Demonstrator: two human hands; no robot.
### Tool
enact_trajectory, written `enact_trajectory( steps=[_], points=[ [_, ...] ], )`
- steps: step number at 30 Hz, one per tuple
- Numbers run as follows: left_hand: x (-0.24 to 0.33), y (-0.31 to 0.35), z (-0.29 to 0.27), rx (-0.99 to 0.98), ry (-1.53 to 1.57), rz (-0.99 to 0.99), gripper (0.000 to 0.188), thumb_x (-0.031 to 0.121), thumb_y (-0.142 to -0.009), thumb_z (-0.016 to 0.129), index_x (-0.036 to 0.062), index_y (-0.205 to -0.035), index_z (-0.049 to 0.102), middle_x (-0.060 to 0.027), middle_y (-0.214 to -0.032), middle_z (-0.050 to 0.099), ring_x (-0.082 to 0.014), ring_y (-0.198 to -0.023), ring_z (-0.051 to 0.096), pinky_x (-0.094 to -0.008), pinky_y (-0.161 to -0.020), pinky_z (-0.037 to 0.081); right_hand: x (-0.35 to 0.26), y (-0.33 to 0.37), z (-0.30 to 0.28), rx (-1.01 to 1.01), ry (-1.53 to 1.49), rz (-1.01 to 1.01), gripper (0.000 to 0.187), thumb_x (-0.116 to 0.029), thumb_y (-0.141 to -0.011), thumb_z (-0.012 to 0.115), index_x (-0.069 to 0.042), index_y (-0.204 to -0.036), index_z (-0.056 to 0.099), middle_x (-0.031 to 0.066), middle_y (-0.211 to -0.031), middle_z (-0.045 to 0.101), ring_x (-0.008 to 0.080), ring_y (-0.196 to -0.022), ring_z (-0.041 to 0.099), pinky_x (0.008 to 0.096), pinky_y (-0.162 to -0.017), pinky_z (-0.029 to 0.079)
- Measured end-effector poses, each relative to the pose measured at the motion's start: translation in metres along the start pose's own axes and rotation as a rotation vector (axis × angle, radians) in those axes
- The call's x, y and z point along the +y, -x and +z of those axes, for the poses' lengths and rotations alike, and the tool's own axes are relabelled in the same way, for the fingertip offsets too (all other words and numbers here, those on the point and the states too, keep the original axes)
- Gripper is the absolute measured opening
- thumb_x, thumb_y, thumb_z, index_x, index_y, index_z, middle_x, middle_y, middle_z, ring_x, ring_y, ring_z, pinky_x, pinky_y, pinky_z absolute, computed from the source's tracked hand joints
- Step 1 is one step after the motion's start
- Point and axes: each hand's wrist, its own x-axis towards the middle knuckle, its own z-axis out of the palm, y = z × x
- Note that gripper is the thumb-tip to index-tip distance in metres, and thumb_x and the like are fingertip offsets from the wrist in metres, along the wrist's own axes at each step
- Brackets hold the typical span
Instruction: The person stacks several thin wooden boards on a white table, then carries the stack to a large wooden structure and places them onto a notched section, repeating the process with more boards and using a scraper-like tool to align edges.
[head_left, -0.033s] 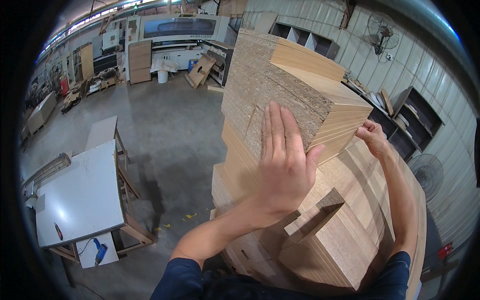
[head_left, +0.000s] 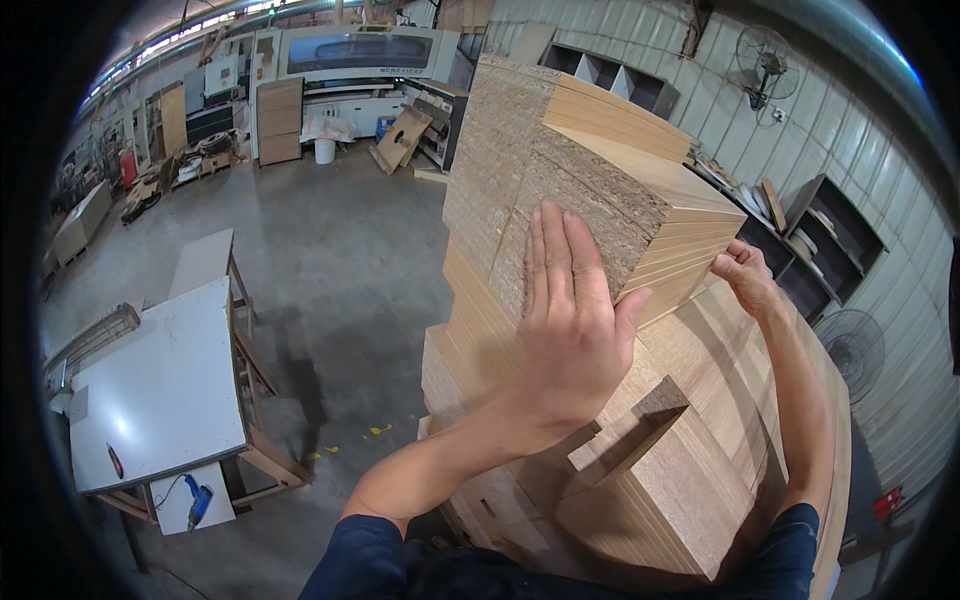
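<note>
In front of me rises a tall stack of wood-grain particleboard panels (head_left: 590, 180), with rough chip edges facing left. My left hand (head_left: 575, 300) lies flat against those edges, its fingers stretched upward and its thumb a little apart. At the stack's right corner my right hand (head_left: 748, 275) is closed, with thumb and fingertips pinched at the edge of a board. The exact grip there is partly hidden by the hand. Nearer to me, below both hands, stands a lower pile of smaller boards (head_left: 665, 500) with a notch-like gap at its top.
At the left stands a white-topped worktable (head_left: 160, 380), with a blue power tool (head_left: 200, 503) on a low board beside it. A large machine (head_left: 355, 60) stands far back. Dark shelving (head_left: 840, 235) and a fan (head_left: 852, 350) line the right wall.
</note>
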Motion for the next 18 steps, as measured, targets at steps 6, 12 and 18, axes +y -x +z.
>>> enact_trajectory(
  steps=[6,12,18],
  points=[
    [0.006,-0.002,0.006,0.011,0.036,-0.063,0.084,0.022,-0.085,0.072,-0.0237,-0.138,0.027,-0.0469,-0.144,0.024,-0.0573,-0.139,0.024,-0.0569,-0.117,0.021,0.006,0.000,0.000,0.018,-0.065,0.001,0.053,-0.025,-0.083,0.081,0.001,-0.124,0.062,0.0066,-0.115,0.069,0.0152,-0.105,0.064,0.0330,-0.099,0.048],
    [-0.002,0.001,0.004,0.023,0.097,-0.020,0.084,0.031,-0.091,0.065,-0.0215,-0.141,0.024,-0.0456,-0.147,0.021,-0.0566,-0.141,0.021,-0.0557,-0.119,0.016,0.002,0.002,0.009,0.032,-0.134,0.005,0.053,-0.035,-0.089,0.072,0.001,-0.126,0.060,0.0082,-0.118,0.068,0.0173,-0.106,0.064,0.0344,-0.099,0.049],
    [-0.059,-0.026,-0.015,0.080,0.336,-0.007,0.095,0.059,-0.099,0.038,-0.0185,-0.147,0.012,-0.0413,-0.153,0.011,-0.0507,-0.146,0.010,-0.0511,-0.121,0.009,-0.002,-0.007,0.007,-0.056,-0.748,0.091,0.092,-0.078,-0.086,0.044,0.002,-0.131,0.055,0.0140,-0.133,0.060,0.0266,-0.119,0.059,0.0428,-0.103,0.045]
  ],
)
